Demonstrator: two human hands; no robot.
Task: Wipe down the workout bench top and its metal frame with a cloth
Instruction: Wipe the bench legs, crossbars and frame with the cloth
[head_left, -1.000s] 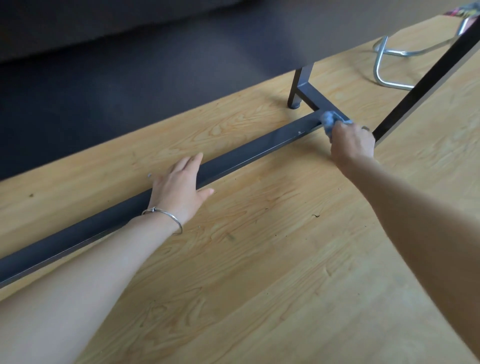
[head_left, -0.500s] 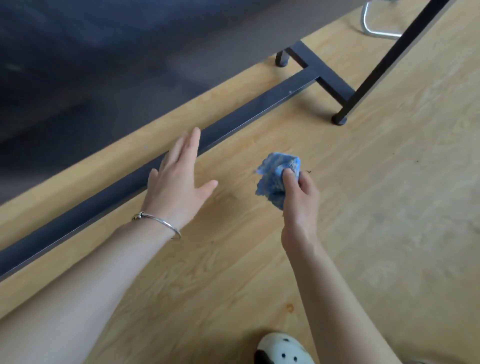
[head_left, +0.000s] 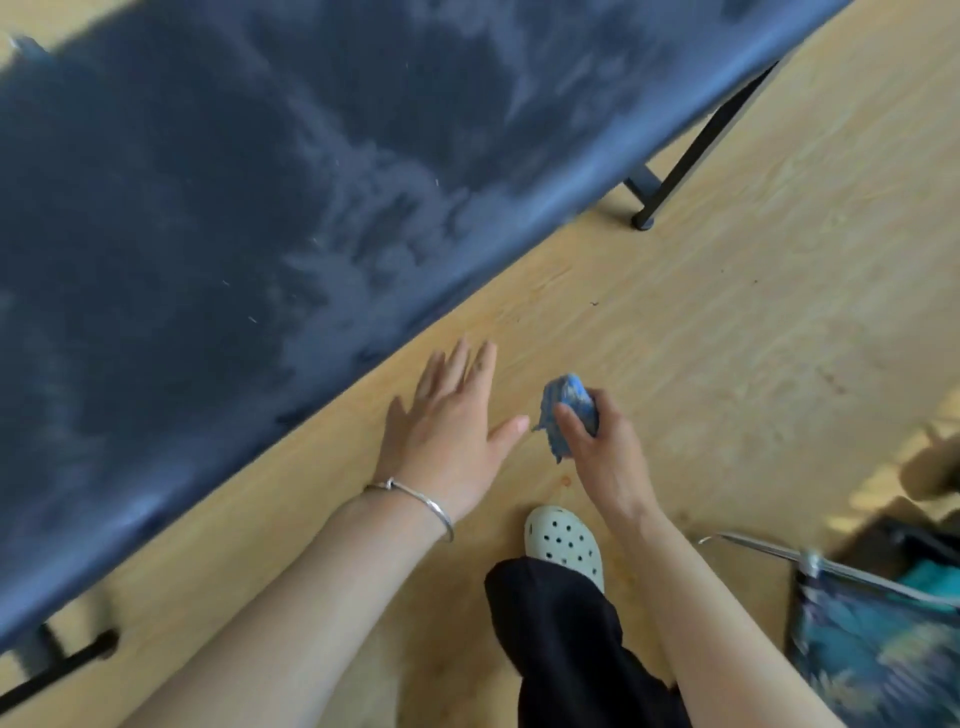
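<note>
Fingers of the left hand were straight and slightly spread, holding nothing; those of the right hand curled round a crumpled blue cloth, which was over the floor and clear of the bench. A wide dark navy padded bench top — streaked with pale smears — filled the upper left. Light wood-grain flooring lay beneath. A black metal frame leg stood under the far end. Near the hands sat a white perforated clog — and a thin silver bangle circled the left wrist.
</note>
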